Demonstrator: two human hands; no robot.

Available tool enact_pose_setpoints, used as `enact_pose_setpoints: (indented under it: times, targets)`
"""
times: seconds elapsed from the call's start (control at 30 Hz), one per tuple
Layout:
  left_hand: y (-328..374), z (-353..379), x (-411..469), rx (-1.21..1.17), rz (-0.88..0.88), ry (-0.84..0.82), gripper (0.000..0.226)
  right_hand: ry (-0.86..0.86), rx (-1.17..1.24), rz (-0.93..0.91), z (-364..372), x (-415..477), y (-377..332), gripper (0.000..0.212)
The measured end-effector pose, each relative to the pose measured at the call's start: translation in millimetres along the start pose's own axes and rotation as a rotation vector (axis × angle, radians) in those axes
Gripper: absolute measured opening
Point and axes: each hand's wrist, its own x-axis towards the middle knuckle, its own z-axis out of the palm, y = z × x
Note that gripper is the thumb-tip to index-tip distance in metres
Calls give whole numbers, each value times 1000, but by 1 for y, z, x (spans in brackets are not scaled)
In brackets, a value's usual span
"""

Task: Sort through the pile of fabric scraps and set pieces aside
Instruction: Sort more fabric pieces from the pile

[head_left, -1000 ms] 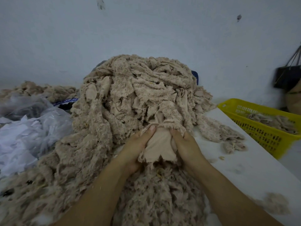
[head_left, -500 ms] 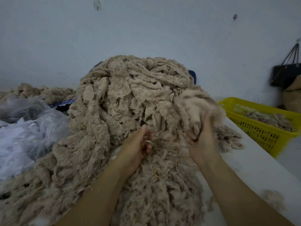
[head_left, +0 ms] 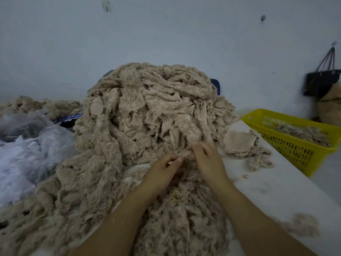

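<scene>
Left hand (head_left: 164,169) and right hand (head_left: 207,158) pinch one small scrap (head_left: 186,154) at the near foot of the pile (head_left: 147,117). Right of the pile lies a thin set-aside stack (head_left: 243,143); most looks unsorted.

table (head_left: 267,191): white | pile of scraps (head_left: 147,126): heaped across it | small stack of pieces (head_left: 243,145): just right of pile | loose tuft (head_left: 302,226): near-right of pile | plastic bags (head_left: 27,154): left, touching pile

Scrap pile (head_left: 147,126): fuzzy beige cloth, matt. Basket (head_left: 287,145): glossy yellow plastic. Bags (head_left: 33,150): crinkled clear plastic.
</scene>
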Motion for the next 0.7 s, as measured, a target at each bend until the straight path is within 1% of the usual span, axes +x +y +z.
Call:
enact_pose_setpoints:
  times: [0.07, 0.13, 0.17, 0.2, 0.27, 0.3, 0.33, 0.37, 0.43, 0.47, 0.53, 0.63, 0.7]
  targets:
    - [-1, 0, 1, 20, 14, -11, 20, -62, -177, -83, 3, 3, 3, 32]
    - [-2, 0, 2, -14, 7, 15, 22, -160, -414, -100, 9, 4, 7, 40]
    - [-2, -1, 1, -48, -2, 29, 22, -173, -468, -103, 10, 3, 8, 41]
    - [-2, -1, 1, -78, -9, 40, 23, -145, -455, -104, 9, 3, 9, 40]
    - [0, 0, 0, -145, -24, 63, 28, -41, -307, -150, 5, 0, 3, 37]
    - [2, -1, 1, -215, -30, 70, 31, -32, -217, -202, 4, -3, -2, 35]
    - [4, -2, 2, -313, -38, 59, 35, -77, -157, -274, 5, -8, -8, 33]
    - [6, -5, 2, -418, -47, 30, 38, -163, -141, -354, 7, -13, -13, 31]
    - [8, -11, 1, -594, -88, -47, 40, -355, -211, -437, 17, -27, -19, 32]
    - [8, -14, 1, -635, -114, -64, 36, -422, -266, -441, 22, -32, -19, 35]
    - [10, -16, 0, -654, -159, -43, 28, -452, -283, -407, 24, -34, -17, 37]
    - [12, -16, 4, -782, -178, 54, 29, -395, -76, -260, 16, -32, -17, 40]
    - [15, -19, 5, -911, -181, 52, 33, -343, -42, -204, 10, -29, -15, 49]
